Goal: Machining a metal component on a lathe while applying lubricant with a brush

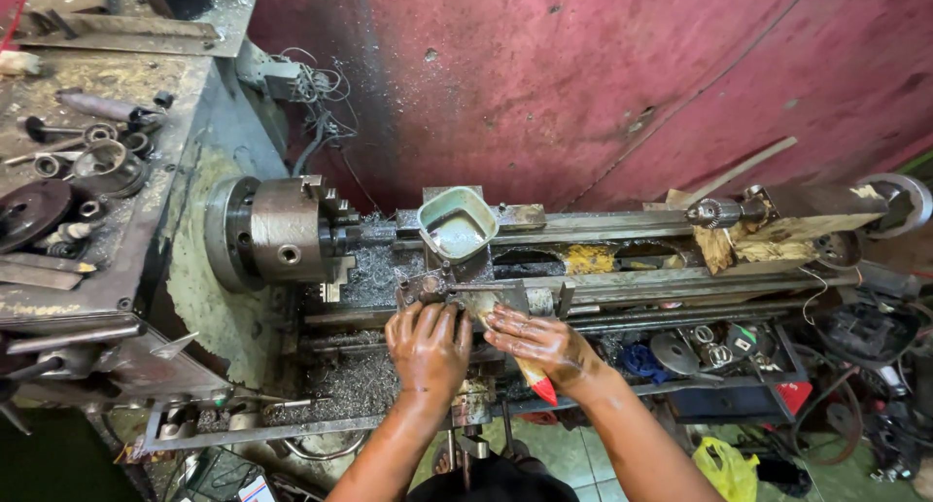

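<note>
I look down on an old metal lathe (603, 288). My left hand (428, 346), greasy, rests with fingers spread on the tool post (432, 288) of the carriage. My right hand (544, 345) lies just to its right, gripping a paint brush (535, 380) with a wooden handle and red tip; the bristle end is under my fingers near the tool post. The steel chuck (287, 232) with its jaws sits to the left, with metal chips (374, 269) below it. A small square pale-green cup (457, 222) with liquid stands behind the tool post.
The tailstock with a drill chuck (714, 212) sits at the right, beside wood scraps. Gears, rings and tools lie on the headstock top (87, 172) at left. A tray of parts (719, 351) hangs below the bed. A dark red wall (583, 74) rises behind. A yellow bag (724, 463) lies on the floor.
</note>
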